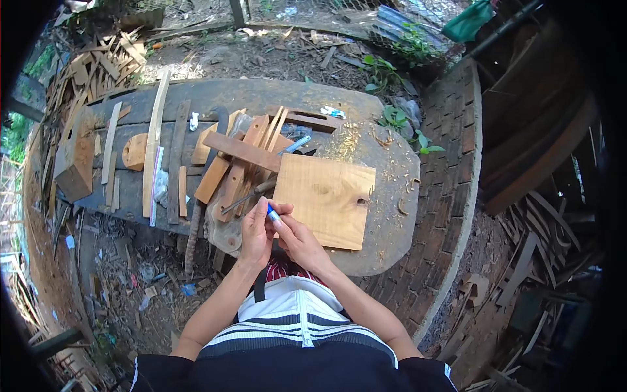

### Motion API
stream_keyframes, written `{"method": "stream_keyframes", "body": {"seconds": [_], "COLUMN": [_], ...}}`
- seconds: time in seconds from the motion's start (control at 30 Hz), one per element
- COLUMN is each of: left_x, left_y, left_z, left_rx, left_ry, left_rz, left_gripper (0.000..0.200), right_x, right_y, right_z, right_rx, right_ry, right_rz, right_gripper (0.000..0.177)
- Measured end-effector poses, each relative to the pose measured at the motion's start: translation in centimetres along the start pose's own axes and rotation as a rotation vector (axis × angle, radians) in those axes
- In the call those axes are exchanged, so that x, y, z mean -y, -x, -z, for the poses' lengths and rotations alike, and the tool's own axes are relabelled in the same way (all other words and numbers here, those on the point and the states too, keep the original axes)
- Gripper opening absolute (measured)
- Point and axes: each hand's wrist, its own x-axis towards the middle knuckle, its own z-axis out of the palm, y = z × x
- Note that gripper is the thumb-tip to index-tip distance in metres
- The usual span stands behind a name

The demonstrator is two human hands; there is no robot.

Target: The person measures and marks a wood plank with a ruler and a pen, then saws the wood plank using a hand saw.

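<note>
Between the fingertips of both hands is a small blue-and-white tube (273, 215); its exact kind is too small to make out. My left hand (256, 236) pinches it near its blue end. My right hand (299, 243) is closed around its whitish lower part. Just beyond and to the right lies a square wooden board (323, 202) with a knot and a small dark hole near its right edge. A thin tool with a wooden handle (264, 187) rests just past my left hand.
Wood blocks and a brown bar (241, 151) are piled left of the board. Long strips (157, 147) lie farther left on the dark workbench (392, 225). Shavings (349, 140) are scattered behind the board. A low brick wall (436, 183) stands to the right.
</note>
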Motion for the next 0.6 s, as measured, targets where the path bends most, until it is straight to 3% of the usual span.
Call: {"method": "stream_keyframes", "body": {"seconds": [0.07, 0.13, 0.27, 0.37, 0.47, 0.57, 0.6], "left_x": [-0.1, -0.3, 0.1, -0.8, -1.9, -3.5, -2.2], "left_y": [-1.1, -2.0, -4.5, -7.5, -10.7, -13.8, -16.0], "left_z": [0.2, 1.0, 3.4, 7.3, 14.2, 21.3, 26.4], "left_rx": [-0.013, -0.044, -0.194, -0.468, -0.605, -0.739, -0.824], "left_ry": [0.008, 0.017, 0.124, 0.296, 0.233, -0.315, -0.64], "left_rz": [-0.022, -0.046, -0.038, 0.019, -0.011, -0.113, -0.13], "left_gripper": [0.033, 0.032, 0.034, 0.033, 0.033, 0.033, 0.035], "right_x": [0.1, 0.0, 1.1, 2.0, 1.2, 1.8, 1.9], "right_y": [-0.7, -1.6, -2.7, -2.9, -3.3, -3.3, -3.6], "right_z": [-0.5, -1.1, -1.9, -1.9, -0.9, 0.6, 1.1], "right_rx": [-0.037, -0.138, -0.095, -0.061, -0.198, -0.25, -0.291], "right_ry": [0.024, 0.305, 0.492, 0.593, 0.741, 0.839, 0.898], "right_rz": [0.014, 0.227, 0.088, 0.16, 0.353, 0.299, 0.233], "right_gripper": [0.036, 0.034, 0.032, 0.026, 0.017, 0.017, 0.018]}}
